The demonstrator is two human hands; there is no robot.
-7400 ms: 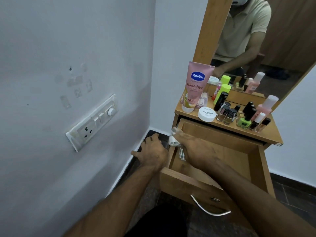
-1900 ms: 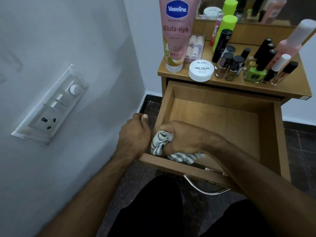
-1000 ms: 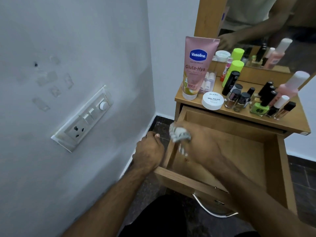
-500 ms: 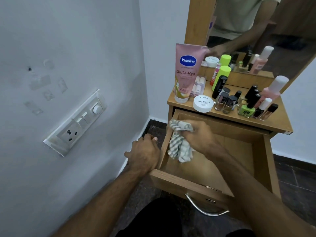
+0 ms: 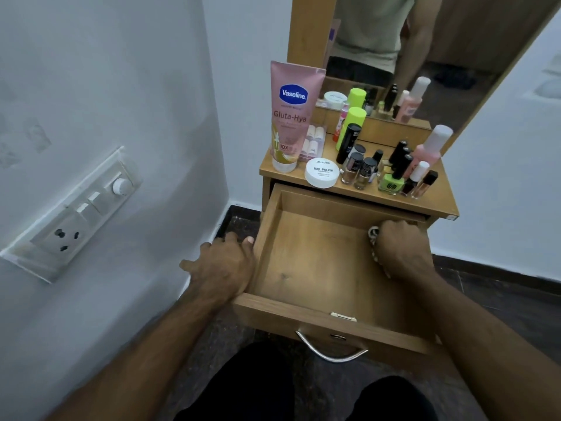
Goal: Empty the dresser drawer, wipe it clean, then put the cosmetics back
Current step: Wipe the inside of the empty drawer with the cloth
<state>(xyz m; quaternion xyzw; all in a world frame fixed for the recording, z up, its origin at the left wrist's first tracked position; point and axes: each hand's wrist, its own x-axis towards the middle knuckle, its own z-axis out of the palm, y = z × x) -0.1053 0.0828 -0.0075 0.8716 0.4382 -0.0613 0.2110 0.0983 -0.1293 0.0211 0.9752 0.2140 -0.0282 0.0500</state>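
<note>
Wooden drawer (image 5: pixel 309 256) is emptied; wiping is under way. Cloth (image 5: pixel 373 235) is gripped by right hand (image 5: pixel 400 250) at its far-right corner; left hand (image 5: pixel 224 265) is rested, fingers relaxed, on its left wall. Cosmetics (image 5: pixel 358 165) beyond the drawer, on the counter (image 5: pixel 437 202), are not yet returned.

I see a matt wood-grain drawer (image 5: pixel 309 256) with a shiny curved metal handle (image 5: pixel 331 352); at two o'clock, a glossy pink plastic tube (image 5: pixel 293 117), small glass bottles (image 5: pixel 355 171), and a smooth white lid (image 5: pixel 321 177).

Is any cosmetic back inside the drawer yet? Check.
No, the drawer holds only the right hand gripping the cloth.
</note>
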